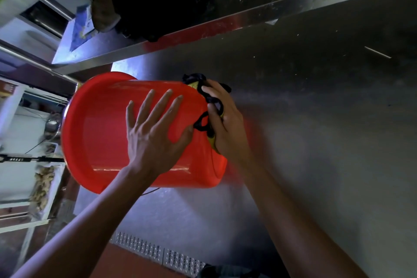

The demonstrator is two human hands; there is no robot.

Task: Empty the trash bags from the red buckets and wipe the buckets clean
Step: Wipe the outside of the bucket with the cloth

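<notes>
body: 2 bare forearms | hands (155, 133): no gloves, rings (none visible) | sleeves: out of view

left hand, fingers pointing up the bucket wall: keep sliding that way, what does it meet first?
More of the red bucket: the left hand lies flat on its side wall, fingers aimed up and slightly right. Past the bucket's upper edge comes the steel table, then probably the shelf edge; depth is unclear.
</notes>
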